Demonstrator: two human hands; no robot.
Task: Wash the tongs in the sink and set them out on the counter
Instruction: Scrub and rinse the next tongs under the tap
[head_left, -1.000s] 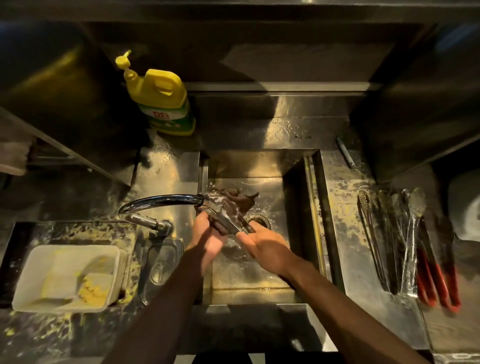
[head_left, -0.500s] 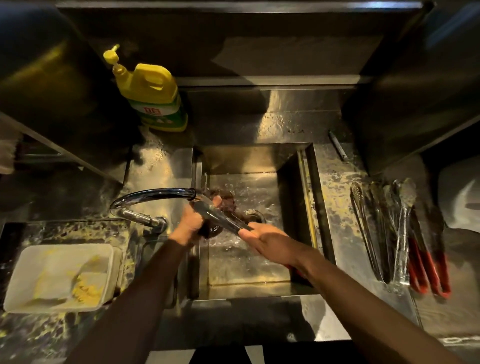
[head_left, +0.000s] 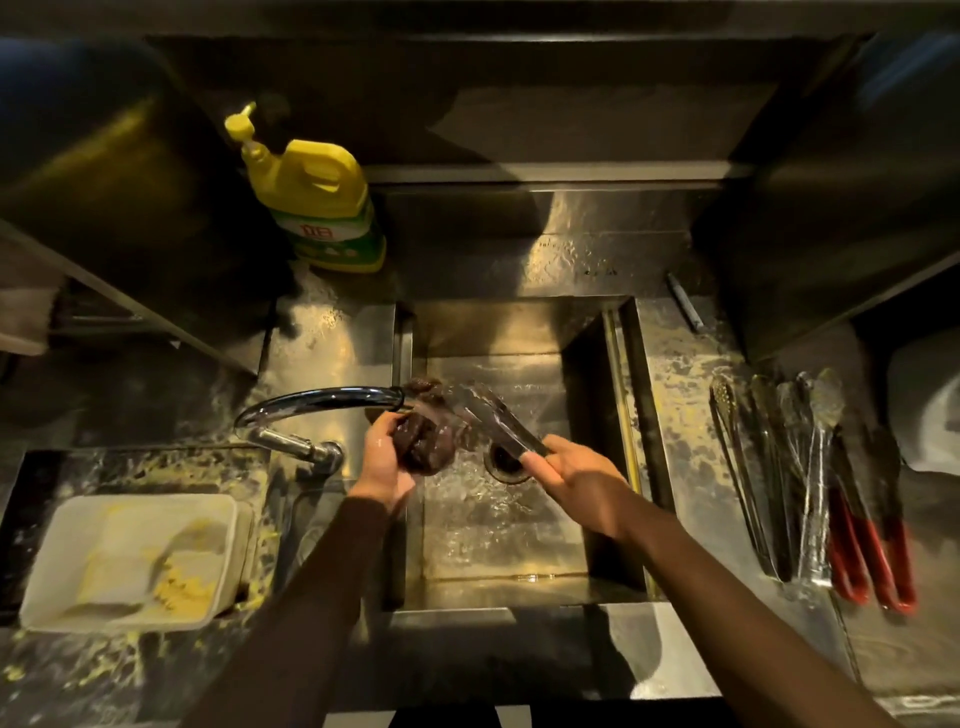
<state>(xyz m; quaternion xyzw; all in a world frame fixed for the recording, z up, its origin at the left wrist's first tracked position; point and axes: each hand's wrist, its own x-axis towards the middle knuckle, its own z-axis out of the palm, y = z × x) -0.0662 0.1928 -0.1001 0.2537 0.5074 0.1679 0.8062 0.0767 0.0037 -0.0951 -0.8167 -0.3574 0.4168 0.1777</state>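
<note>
Over the steel sink, my right hand grips the handle end of a pair of metal tongs. The tongs slant up and left, with their tips under the running water below the faucet spout. My left hand clutches a dark scrubbing cloth, just left of the tongs and below the spout. Water splashes across the sink floor around the drain. Several washed tongs, some with red handles, lie side by side on the counter to the right.
A yellow dish-soap bottle stands behind the sink at the left. A white tub with yellow residue sits on the soiled left counter. A small dark stick-like object lies on the counter behind the sink at the right. A white object sits at the far right edge.
The tongs have swung so their tips point further up and right under the water. My left hand has pulled the dark cloth off the tongs, down and to the left.
</note>
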